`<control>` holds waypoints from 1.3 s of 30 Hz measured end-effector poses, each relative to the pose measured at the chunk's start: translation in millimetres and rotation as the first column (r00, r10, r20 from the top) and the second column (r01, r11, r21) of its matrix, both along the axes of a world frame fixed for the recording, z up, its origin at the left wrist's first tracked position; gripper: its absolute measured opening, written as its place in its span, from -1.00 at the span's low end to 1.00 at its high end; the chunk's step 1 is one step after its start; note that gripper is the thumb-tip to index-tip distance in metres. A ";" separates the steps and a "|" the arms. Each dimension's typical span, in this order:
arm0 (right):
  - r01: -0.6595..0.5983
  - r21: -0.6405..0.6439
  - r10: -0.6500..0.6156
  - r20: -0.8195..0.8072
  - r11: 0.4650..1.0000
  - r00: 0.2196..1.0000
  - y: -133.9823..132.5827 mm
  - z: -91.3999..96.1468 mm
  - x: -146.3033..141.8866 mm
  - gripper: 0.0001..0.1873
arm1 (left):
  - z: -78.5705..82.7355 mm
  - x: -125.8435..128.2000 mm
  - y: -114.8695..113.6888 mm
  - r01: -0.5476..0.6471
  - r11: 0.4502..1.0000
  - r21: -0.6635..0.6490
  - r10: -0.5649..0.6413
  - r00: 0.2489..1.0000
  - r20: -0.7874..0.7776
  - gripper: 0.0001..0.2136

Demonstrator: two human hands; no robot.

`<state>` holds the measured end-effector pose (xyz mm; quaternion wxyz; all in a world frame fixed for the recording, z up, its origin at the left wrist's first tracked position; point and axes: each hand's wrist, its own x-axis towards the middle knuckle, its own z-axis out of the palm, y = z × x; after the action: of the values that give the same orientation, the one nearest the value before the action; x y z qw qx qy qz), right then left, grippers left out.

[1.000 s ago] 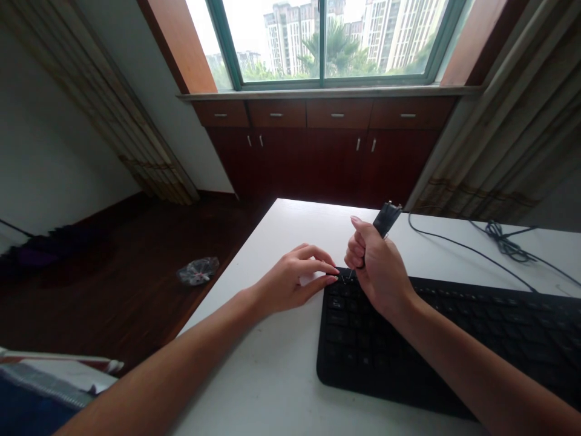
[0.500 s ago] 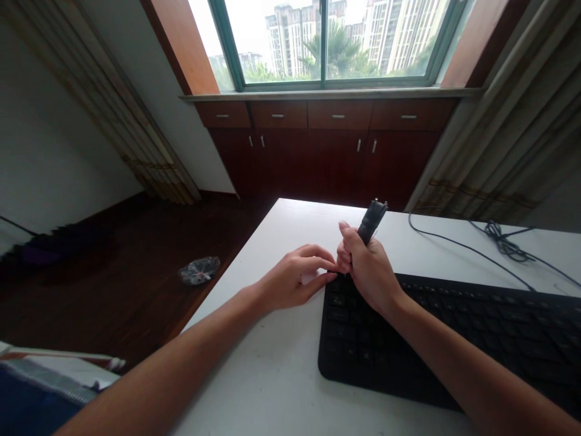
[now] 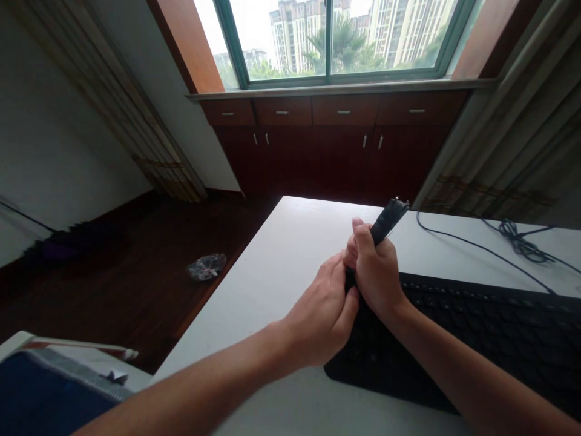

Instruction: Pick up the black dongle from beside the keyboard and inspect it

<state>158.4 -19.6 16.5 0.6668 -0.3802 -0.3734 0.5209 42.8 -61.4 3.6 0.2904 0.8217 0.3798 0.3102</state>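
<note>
My right hand [image 3: 379,266] is wrapped round a black flashlight-shaped device [image 3: 389,219], its thumb pointing up along the side. The device leans up and to the right, with small metal prongs at its upper end. My left hand [image 3: 324,306] is closed at its lower end, against the right hand's fingers. A dark bit shows between the left thumb and fingers; the rest of that end is hidden. Both hands are over the left end of a black keyboard [image 3: 472,327], whose upper left corner they cover.
The keyboard lies on a white table [image 3: 254,290]. Black cables [image 3: 517,239] run across its far right. A clear plastic bag [image 3: 206,266] is on the dark floor to the left. At the lower left is a white chair [image 3: 82,351] with blue cloth. Wooden cabinets [image 3: 313,145] stand below the window.
My left hand has moved right and closed round the lower end of the device, where before only its fingertips pinched there. The device tilts further right. The view has shifted slightly.
</note>
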 end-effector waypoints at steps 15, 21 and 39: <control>-0.009 -0.214 -0.051 -0.277 0.977 0.959 3.2 8.1 -3.7 -0.56 | 9.4 -23.7 23.5 -0.052 0.995 -0.080 0.060 0.993 0.101 -0.84; -0.036 -0.048 0.026 -0.190 0.998 0.981 -2.1 3.3 -6.3 -0.50 | 4.5 -21.4 18.4 -0.024 0.948 -0.317 0.116 0.954 0.276 -0.70; 0.037 0.067 -0.052 0.251 0.997 0.967 -0.8 -1.4 -19.3 -0.58 | -2.7 32.2 9.5 -0.227 0.871 -0.437 0.457 0.701 0.548 -0.53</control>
<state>139.0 -20.3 15.2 0.6369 -0.4309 -0.4624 0.4415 75.1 -52.0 0.9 0.4730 0.5188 0.4541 0.5486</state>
